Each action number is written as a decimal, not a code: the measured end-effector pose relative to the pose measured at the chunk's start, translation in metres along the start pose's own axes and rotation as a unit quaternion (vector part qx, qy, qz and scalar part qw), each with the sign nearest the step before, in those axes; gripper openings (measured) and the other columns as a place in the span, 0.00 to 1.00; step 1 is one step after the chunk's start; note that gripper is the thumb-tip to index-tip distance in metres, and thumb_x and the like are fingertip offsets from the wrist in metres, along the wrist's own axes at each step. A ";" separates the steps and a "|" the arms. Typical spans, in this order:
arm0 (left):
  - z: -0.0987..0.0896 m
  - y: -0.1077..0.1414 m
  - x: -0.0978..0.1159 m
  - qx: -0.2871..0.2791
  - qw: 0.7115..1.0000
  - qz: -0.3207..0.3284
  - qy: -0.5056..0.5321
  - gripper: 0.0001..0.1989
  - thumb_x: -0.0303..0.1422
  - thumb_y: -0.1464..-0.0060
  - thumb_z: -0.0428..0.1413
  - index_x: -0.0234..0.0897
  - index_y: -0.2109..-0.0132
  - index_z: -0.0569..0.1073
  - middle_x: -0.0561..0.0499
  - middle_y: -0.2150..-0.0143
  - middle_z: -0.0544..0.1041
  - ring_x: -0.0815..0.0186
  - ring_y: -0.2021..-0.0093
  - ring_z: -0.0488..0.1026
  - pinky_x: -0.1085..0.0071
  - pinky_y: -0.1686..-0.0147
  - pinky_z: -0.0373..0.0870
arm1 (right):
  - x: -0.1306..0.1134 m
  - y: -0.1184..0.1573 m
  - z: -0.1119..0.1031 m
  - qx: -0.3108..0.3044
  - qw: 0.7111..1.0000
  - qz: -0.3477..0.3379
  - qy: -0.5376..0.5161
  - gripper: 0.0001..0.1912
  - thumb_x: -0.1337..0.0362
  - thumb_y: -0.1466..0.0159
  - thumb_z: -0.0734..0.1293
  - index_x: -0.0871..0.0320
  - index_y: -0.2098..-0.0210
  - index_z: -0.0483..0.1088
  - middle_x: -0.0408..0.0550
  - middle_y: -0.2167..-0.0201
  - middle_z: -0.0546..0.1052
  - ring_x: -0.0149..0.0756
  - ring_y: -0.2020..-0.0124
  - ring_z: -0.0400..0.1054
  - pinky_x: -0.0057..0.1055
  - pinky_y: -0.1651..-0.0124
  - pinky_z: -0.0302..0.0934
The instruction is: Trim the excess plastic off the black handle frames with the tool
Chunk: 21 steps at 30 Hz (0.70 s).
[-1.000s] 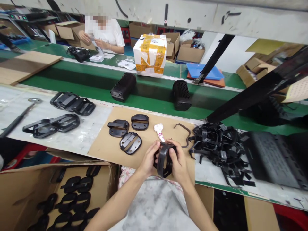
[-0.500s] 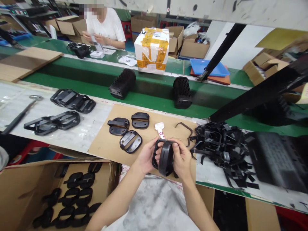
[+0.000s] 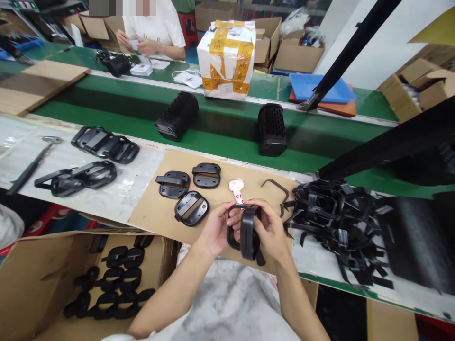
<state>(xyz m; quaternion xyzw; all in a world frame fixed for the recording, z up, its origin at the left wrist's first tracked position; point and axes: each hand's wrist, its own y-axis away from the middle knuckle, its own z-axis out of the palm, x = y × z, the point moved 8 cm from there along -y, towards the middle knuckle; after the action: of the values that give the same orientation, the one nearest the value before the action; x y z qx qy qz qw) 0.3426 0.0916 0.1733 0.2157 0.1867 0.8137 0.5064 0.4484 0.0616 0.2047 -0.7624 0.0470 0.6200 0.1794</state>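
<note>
Cardboard leaves me bare room beside the left hand; it and the right hand finger-grip a black frame, turned since earlier.

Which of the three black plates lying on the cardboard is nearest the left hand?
The front plate: it lies closest to the left hand, while the left plate and back plate sit farther off.

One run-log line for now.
left hand: holding black bracket | right hand: holding same bracket | cardboard sheet: three black plates | hammer: far left
</note>
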 end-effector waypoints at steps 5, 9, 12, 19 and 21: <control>-0.008 0.002 -0.001 -0.007 0.997 0.021 -0.074 0.20 0.42 0.36 0.56 0.35 0.73 0.66 0.54 0.78 0.59 0.70 0.78 0.59 0.75 0.76 0.62 | -0.002 -0.003 0.005 -0.048 0.999 0.001 0.018 0.14 0.67 0.31 0.67 0.49 0.47 0.76 0.49 0.50 0.78 0.43 0.48 0.74 0.41 0.44 0.68; -0.016 0.009 -0.018 -0.019 0.998 0.015 -0.066 0.23 0.47 0.36 0.57 0.33 0.72 0.70 0.50 0.74 0.66 0.68 0.72 0.65 0.73 0.68 0.67 | -0.004 -0.005 -0.001 -0.033 0.999 -0.008 0.034 0.12 0.66 0.31 0.68 0.49 0.50 0.78 0.48 0.57 0.80 0.42 0.55 0.76 0.39 0.51 0.70; -0.028 0.012 -0.028 -0.011 0.999 0.036 -0.015 0.14 0.39 0.42 0.65 0.32 0.67 0.76 0.47 0.68 0.72 0.66 0.64 0.71 0.72 0.60 0.70 | -0.003 -0.006 -0.015 0.054 0.997 -0.009 0.049 0.07 0.62 0.32 0.70 0.52 0.55 0.79 0.49 0.59 0.80 0.43 0.56 0.76 0.39 0.52 0.71; -0.041 0.013 -0.050 -0.035 0.998 -0.040 0.039 0.19 0.43 0.52 0.73 0.30 0.66 0.78 0.49 0.65 0.77 0.78 0.77 0.61 0.79 0.76 0.62 | 0.003 -0.007 -0.016 0.146 0.989 0.036 0.005 0.08 0.58 0.33 0.71 0.54 0.56 0.75 0.49 0.60 0.80 0.40 0.61 0.76 0.36 0.58 0.73; -0.039 0.016 -0.054 -0.053 0.991 -0.079 0.095 0.17 0.39 0.52 0.73 0.32 0.63 0.79 0.53 0.65 0.77 0.82 0.82 0.53 0.82 0.82 0.52 | 0.002 -0.008 -0.017 0.170 0.984 0.042 0.010 0.11 0.57 0.34 0.73 0.55 0.56 0.75 0.50 0.59 0.80 0.40 0.62 0.77 0.36 0.59 0.73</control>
<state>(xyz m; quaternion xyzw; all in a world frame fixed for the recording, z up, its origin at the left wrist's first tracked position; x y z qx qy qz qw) 0.3311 0.0327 0.1408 0.0943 0.2071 0.7966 0.5600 0.4676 0.0641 0.2070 -0.7245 0.1858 0.6021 0.2793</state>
